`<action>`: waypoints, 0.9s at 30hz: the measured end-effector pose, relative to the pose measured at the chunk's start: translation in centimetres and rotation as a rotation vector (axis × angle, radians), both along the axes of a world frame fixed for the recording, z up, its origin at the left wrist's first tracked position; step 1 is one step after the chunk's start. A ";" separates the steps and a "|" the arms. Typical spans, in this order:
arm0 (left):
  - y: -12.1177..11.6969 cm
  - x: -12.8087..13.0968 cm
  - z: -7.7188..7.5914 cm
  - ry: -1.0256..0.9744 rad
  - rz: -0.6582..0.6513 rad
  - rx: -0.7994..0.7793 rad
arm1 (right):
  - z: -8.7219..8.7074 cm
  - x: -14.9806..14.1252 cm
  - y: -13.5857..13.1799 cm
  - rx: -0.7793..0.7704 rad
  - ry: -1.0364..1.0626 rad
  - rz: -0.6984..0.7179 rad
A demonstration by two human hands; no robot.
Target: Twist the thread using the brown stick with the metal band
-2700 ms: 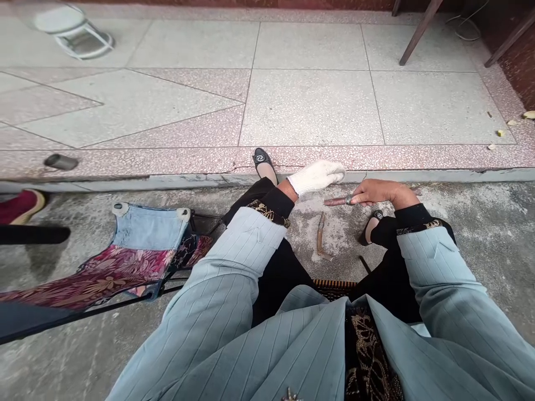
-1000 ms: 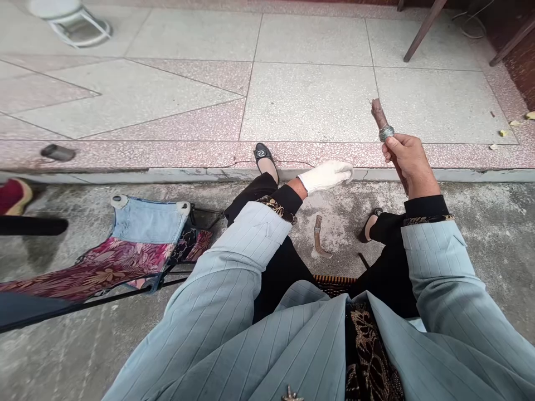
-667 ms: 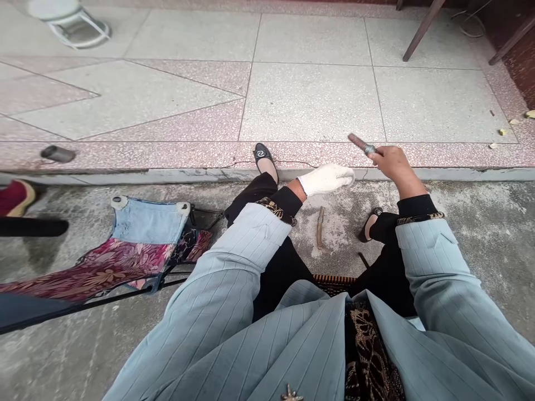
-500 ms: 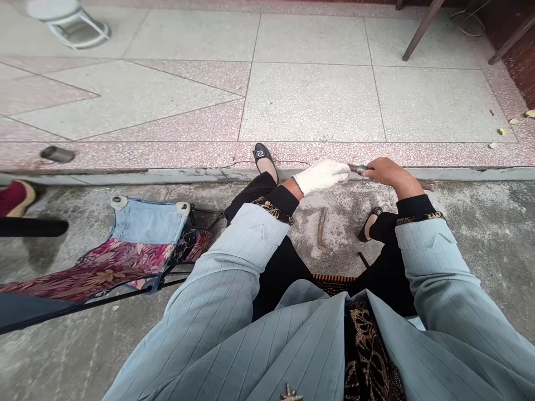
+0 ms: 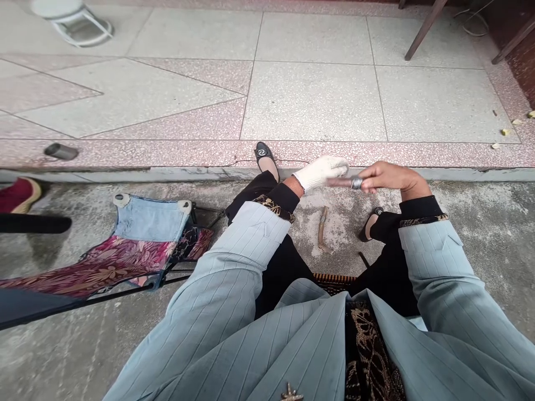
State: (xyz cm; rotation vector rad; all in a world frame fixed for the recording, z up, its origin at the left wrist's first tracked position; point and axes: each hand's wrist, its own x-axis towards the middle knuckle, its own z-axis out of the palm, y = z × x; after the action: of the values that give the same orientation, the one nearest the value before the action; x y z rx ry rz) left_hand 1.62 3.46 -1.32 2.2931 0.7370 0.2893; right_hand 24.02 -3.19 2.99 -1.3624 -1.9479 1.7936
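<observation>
My right hand [image 5: 388,177], bare, is closed around a brown stick [image 5: 338,182]. A silvery coil of wire [image 5: 356,182] wraps the stick just beside my fingertips. The stick's left end points toward my left hand [image 5: 324,171] and is blurred. That hand wears a white knit glove, and its fingers are curled; whatever they hold is hidden. Between my feet, a bent brown stick [image 5: 321,231] with a band near its upper part lies on the concrete.
A raised terrazzo step [image 5: 313,100] runs ahead of me, with a metal cylinder [image 5: 61,151] on its edge. To the left stands a folding chair with patterned fabric [image 5: 125,250]. A white stool [image 5: 79,25] is farther back. Another person's red shoe [image 5: 19,195] shows at left.
The stick's left end has come away from the gloved fingers and swung slightly toward me. My right hand has shifted a little to the right, and the stick's right end no longer shows.
</observation>
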 end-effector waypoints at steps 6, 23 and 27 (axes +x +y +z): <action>-0.3 0.7 -0.5 -0.029 -0.092 -0.114 | -0.1 1.9 0.3 0.391 0.122 -0.819; -1.0 0.2 0.5 0.021 -0.085 -0.063 | -2.2 1.9 2.1 0.330 -0.868 -0.309; -0.8 0.1 0.8 0.037 -0.034 0.001 | -2.7 1.1 1.6 0.103 -0.739 -0.033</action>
State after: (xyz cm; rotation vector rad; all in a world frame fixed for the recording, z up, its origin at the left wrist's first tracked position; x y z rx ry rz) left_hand 1.68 2.63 -0.49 2.3151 0.7160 0.2322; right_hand 25.13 -1.57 0.29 -2.2173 -2.2563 1.2336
